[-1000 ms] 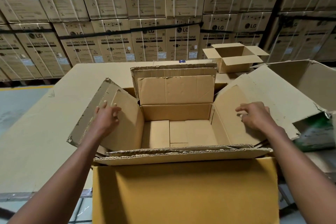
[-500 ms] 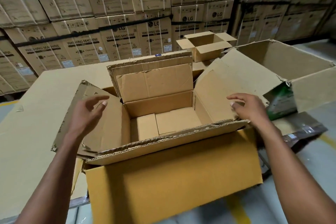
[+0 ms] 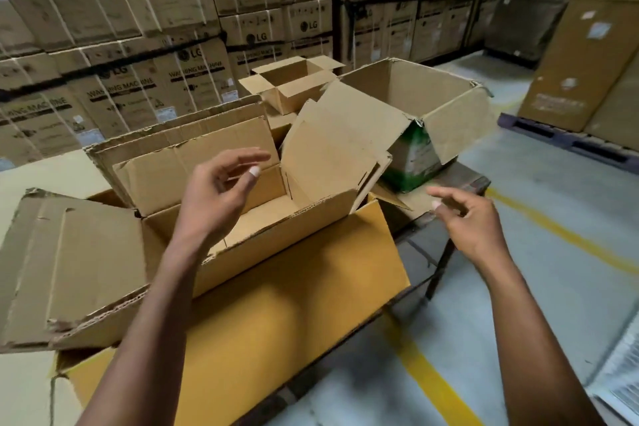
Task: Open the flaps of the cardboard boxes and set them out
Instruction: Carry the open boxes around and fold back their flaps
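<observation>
Head view: both hands hover empty, grip wide, left hand (image 3: 218, 197) over the open cardboard box (image 3: 276, 273), right hand (image 3: 470, 221) beside it.

Two bare forearms, no sleeves visible, left hand (image 3: 221, 199), right hand (image 3: 468, 221)

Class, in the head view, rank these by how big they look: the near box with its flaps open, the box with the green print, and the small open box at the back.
1. Near box, largest, though closest to the camera.
2. Box with green print.
3. Small open box, smallest, but also farthest, so true size is unsure.
</observation>
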A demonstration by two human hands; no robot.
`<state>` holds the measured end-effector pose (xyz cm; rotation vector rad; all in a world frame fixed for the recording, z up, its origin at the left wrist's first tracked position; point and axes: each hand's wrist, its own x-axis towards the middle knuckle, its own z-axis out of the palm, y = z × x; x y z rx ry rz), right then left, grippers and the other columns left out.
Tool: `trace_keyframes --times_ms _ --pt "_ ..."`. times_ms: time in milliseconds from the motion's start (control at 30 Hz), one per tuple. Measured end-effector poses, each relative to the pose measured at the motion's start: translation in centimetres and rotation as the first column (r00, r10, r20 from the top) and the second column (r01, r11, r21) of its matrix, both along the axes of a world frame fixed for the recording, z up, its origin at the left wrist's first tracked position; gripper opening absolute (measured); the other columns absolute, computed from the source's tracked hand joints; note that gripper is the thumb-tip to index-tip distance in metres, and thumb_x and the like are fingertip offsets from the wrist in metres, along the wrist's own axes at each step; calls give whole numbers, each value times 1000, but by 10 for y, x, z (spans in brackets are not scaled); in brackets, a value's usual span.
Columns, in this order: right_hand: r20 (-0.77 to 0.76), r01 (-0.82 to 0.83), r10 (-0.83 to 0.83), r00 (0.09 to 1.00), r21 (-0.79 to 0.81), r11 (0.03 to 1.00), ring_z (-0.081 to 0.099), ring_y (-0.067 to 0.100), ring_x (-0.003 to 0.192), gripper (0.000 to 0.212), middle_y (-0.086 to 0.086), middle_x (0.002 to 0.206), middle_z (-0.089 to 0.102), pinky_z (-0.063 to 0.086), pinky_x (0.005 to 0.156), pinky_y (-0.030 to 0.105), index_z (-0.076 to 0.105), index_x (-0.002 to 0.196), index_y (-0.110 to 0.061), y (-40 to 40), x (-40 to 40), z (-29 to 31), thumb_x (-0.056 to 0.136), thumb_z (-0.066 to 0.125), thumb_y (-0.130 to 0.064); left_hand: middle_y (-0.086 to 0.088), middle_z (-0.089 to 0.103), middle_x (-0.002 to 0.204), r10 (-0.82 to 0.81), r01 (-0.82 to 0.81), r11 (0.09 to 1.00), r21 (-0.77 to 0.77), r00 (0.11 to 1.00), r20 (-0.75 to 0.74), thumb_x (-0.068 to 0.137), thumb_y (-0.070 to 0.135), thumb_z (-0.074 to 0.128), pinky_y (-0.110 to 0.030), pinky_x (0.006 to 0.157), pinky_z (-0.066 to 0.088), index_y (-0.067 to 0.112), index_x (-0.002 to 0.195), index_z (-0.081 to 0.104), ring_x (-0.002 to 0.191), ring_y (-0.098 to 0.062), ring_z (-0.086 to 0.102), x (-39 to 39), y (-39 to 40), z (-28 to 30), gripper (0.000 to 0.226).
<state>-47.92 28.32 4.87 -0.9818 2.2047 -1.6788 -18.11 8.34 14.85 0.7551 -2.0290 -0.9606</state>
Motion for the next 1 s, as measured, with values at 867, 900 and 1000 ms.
trace_keyframes --times_ms 867,900,1000 --pt "389 140 -156 908 70 988 71 5 91 20 -14 98 76 49 79 14 77 104 -27 221 -221 -90 94 66 -13 2 74 114 -222 252 775 580 967 -123 98 9 61 -33 90 55 26 114 74 107 -17 70 -364 247 -171 27" --pt "397 132 -150 905 71 989 71 4 89 20 -13 99 76 49 76 12 77 106 -25 217 -234 -91 94 66 -13 2 74 114 -223 250 770 587 967 -120 98 9 60 -32 90 55 26 114 74 106 -17 71 -382 245 -174 27" --pt "400 115 -138 906 81 990 70 1 82 20 -10 102 76 49 72 10 76 109 -22 202 -282 -90 95 66 -13 6 75 109 -240 258 764 591 964 -110 98 8 61 -31 89 55 26 113 73 103 -16 72 -447 239 -182 27"
